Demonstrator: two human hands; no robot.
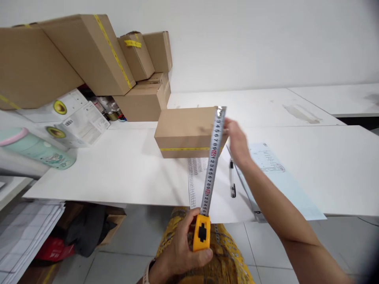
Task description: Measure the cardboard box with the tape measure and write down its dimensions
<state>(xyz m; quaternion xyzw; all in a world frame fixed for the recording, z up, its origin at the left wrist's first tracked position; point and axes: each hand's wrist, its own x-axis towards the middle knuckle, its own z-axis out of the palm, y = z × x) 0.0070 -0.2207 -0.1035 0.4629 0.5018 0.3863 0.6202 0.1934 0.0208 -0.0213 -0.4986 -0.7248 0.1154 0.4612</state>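
My left hand (185,246) is wrapped around a yellow tape measure (195,238) low in the head view, over my lap. Its metal blade (211,165) stretches away from me, with the hooked end above the right end of a closed brown cardboard box (186,122). Beside that far end is my right hand (238,144), fingers curled in at the blade; the blade and blur partly hide the fingertips. A yellow tape strip runs along the box's front. Under the blade lie printed sheets (198,169), and a clear pen with a black cap (232,177) rests to the right.
Large cardboard boxes (89,51) are stacked at the back left above white cartons (77,118) with avocado pictures. A mint-green bottle (38,148) leans at the left. Pale blue paper (284,185) lies under my right forearm. The white table's (118,177) front edge is near my lap.
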